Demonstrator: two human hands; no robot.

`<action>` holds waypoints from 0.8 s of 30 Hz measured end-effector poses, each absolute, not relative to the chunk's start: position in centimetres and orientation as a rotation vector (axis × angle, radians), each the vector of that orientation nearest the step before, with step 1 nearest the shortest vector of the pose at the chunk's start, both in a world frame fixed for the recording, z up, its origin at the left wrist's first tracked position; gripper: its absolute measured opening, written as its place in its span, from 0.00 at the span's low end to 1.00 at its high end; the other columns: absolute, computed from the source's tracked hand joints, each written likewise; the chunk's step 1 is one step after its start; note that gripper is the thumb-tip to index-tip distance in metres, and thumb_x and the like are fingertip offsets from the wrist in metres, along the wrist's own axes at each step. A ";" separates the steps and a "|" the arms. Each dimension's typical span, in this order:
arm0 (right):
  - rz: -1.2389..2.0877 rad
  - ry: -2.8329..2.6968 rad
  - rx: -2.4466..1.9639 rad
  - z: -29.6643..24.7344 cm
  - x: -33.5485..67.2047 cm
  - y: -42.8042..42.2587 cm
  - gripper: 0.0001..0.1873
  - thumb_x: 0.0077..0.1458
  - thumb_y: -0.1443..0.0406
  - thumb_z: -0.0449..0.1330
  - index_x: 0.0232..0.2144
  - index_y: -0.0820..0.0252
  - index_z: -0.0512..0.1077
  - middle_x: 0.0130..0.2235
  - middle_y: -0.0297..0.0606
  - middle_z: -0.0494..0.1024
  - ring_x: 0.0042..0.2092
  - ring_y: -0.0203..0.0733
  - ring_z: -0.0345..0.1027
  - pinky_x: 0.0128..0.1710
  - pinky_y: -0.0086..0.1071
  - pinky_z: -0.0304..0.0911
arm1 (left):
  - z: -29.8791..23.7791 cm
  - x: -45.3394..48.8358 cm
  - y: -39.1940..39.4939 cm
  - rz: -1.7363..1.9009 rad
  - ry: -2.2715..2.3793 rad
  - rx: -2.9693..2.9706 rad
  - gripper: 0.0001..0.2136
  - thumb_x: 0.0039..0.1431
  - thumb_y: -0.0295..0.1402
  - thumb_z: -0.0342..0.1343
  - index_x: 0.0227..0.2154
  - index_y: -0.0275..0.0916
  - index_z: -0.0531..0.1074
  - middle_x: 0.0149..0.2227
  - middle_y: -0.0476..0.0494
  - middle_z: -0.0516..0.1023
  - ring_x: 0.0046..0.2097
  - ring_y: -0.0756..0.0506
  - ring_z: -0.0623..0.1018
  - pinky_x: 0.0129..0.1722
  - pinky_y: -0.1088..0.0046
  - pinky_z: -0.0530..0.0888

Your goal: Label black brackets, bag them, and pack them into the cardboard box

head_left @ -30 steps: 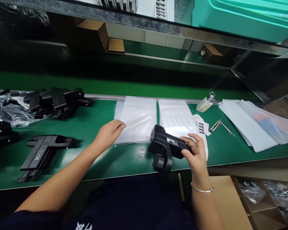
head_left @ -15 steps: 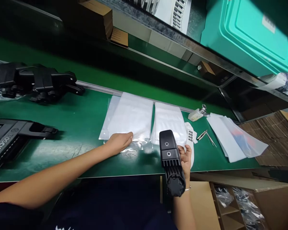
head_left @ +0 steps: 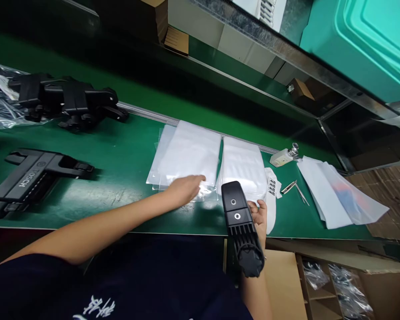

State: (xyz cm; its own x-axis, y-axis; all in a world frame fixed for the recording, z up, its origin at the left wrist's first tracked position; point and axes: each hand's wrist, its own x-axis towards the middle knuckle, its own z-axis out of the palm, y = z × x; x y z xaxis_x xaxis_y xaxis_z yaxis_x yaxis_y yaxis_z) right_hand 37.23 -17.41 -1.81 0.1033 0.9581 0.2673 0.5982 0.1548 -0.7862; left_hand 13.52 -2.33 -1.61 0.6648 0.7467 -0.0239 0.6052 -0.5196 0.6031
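Observation:
My left hand (head_left: 186, 190) reaches over the near edge of a stack of clear plastic bags (head_left: 190, 153), its fingers stretched to the right and touching the film. In my right hand (head_left: 260, 218) is a black plastic bracket (head_left: 238, 222), tilted, with two screws on its upper face and a round knob at the lower end. The bracket hides part of the palm and fingers. Just beyond it lies a second bag stack (head_left: 242, 164). A white label sheet with dark printed marks (head_left: 271, 186) lies to the right of that.
On the left lie a black BOSCH-marked part (head_left: 33, 173) and several black clamp-like parts (head_left: 75, 98). Tweezers (head_left: 289, 187), a small metal-topped bottle (head_left: 282, 157) and white sleeves (head_left: 323, 191) lie right. A teal bin (head_left: 363, 53) stands on the shelf; a divided carton (head_left: 283, 280) sits below.
My left hand has slid to the right along the near edge of the bags. My right hand still holds the bracket in nearly the same place. The view has shifted a little left.

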 end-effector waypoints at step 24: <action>0.056 -1.647 -1.622 -1.5 29.7 -13.9 0.13 0.60 0.64 0.54 0.43 0.62 0.74 0.44 0.46 0.79 0.45 0.46 0.74 0.47 0.43 0.71 | 5.0 18.2 -6.3 0.471 0.637 2.263 0.12 0.63 0.29 0.45 0.49 0.39 0.63 0.40 0.44 0.78 0.39 0.44 0.78 0.39 0.69 0.73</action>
